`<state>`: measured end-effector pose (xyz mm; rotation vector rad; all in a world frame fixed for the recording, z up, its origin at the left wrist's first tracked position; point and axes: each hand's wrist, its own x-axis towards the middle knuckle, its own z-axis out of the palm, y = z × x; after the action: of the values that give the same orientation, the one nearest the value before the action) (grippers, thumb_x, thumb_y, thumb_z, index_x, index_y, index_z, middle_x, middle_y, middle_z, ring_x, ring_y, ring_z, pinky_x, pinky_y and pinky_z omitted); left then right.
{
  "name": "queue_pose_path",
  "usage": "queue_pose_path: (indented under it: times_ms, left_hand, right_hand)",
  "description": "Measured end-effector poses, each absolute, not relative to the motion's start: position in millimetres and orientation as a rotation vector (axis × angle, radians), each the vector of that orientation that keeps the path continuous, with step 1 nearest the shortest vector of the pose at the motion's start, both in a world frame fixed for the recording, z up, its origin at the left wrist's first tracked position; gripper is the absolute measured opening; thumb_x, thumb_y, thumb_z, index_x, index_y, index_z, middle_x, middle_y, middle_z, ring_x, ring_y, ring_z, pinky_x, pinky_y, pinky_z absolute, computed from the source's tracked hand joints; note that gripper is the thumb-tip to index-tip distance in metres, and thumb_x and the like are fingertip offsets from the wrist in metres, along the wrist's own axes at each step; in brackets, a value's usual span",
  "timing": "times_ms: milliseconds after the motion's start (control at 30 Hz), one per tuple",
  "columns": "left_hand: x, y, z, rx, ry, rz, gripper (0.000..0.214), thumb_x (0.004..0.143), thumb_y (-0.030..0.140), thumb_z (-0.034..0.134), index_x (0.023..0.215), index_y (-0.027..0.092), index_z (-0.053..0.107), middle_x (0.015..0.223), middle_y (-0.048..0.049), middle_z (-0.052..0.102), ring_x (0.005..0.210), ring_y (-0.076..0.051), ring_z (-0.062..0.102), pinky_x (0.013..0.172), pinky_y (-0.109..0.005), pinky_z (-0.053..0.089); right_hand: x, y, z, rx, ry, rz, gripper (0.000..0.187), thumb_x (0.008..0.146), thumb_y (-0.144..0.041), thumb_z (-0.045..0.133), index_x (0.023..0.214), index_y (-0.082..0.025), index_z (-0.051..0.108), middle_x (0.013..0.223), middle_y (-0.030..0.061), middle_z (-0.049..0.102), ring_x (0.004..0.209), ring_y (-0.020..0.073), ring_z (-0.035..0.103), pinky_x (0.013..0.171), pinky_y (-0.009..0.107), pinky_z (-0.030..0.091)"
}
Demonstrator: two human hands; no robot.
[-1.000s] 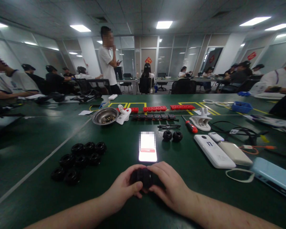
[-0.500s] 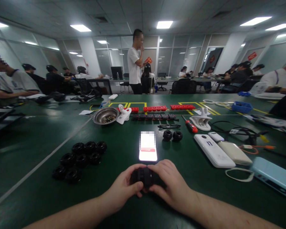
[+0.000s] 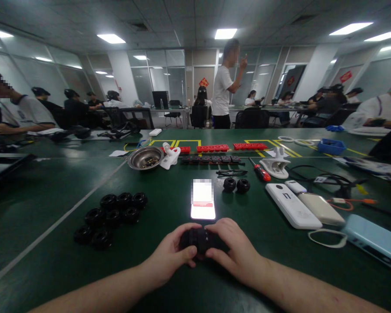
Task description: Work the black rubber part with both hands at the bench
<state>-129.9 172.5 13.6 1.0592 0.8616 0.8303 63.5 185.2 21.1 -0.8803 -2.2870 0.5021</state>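
Note:
Near the table's front edge, my left hand (image 3: 174,252) and my right hand (image 3: 235,248) hold one black, round, ridged part (image 3: 198,238) between them. My left thumb and fingers close around its left side. The right fingertips and thumb grip its other side, and both hands hide much of it. Just beyond my hands a phone (image 3: 203,204) lies on the table with a bright screen. To the left sits a group of several similar black round parts (image 3: 112,217), ring-shaped on top. Two more black round parts (image 3: 236,185) rest right of the phone.
A metal bowl (image 3: 132,163) holds small brassy pieces. Red trays (image 3: 211,148) and a row of black blocks (image 3: 211,160) lie farther back. Right are a screwdriver (image 3: 262,171), a white clamp-like object (image 3: 276,165), a white power bank (image 3: 293,206) and a blue case (image 3: 374,241). Other people sit around.
My hands keep their grip on the black part, with the right fingers shifted slightly. In the background, a standing person has moved to the right and raised a hand.

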Motion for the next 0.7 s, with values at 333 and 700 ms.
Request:
queue_pose_path:
  times_ms: [333, 700]
  left_hand:
    - [-129.3, 171.2, 10.6, 1.066, 0.844, 0.861, 0.046, 0.06, 0.027, 0.069, 0.102, 0.019, 0.05, 0.094, -0.0052, 0.056, 0.072, -0.015, 0.057, 0.057, -0.025, 0.044]
    - [-127.6, 172.4, 12.2, 1.039, 0.875, 0.85, 0.046, 0.059, 0.03, 0.07, 0.098, 0.017, 0.049, 0.08, -0.0036, 0.059, 0.061, -0.013, 0.058, 0.058, -0.026, 0.044]
  right_hand:
    - [64.2, 182.8, 23.9, -0.899, -2.243, 0.572, 0.036, 0.078, -0.046, 0.045, 0.099, -0.017, 0.05, 0.087, 0.0062, 0.055, 0.08, 0.0202, 0.049, 0.072, 0.036, 0.039]
    - [61.9, 181.5, 29.3, -0.805, -2.319, 0.363, 0.032, 0.076, -0.034, 0.054, 0.102, -0.017, 0.047, 0.09, 0.0069, 0.058, 0.082, 0.0193, 0.051, 0.075, 0.035, 0.039]
